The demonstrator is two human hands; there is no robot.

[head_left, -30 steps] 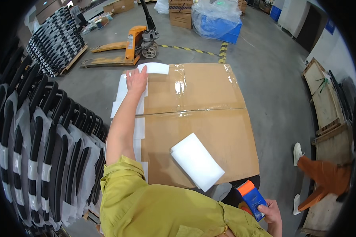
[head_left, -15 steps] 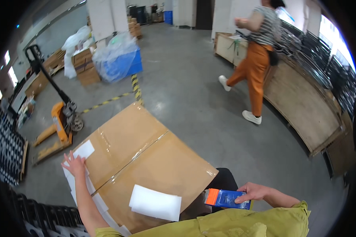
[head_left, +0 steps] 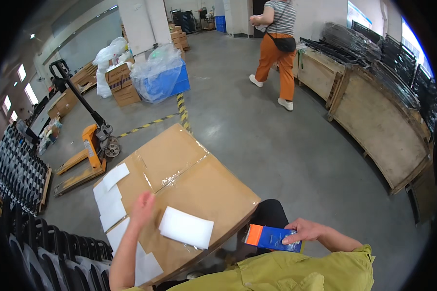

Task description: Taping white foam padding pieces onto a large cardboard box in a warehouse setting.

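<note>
A large taped cardboard box (head_left: 213,186) sits in front of me. Along its left edge lies a row of overlapping white sheets (head_left: 112,206). A small stack of white sheets (head_left: 187,228) rests near its front edge. My left hand (head_left: 143,208) hovers over the box between the row and the stack; motion smears its fingers, so whether they hold anything is unclear. Off the box's right corner, my right hand (head_left: 306,230) is closed round a flat blue pack with an orange end (head_left: 273,237), thumb on top.
An orange pallet jack (head_left: 94,145) stands beyond the box at left. Stacked black frames (head_left: 22,165) line the left side. A blue crate (head_left: 172,80) under plastic stands further back. Wooden crates (head_left: 383,131) line the right; a person in orange trousers (head_left: 277,53) walks there.
My left hand has left the sheets at the box's left edge and moved right, toward the stack. My right hand keeps the blue pack. The person has walked further away.
</note>
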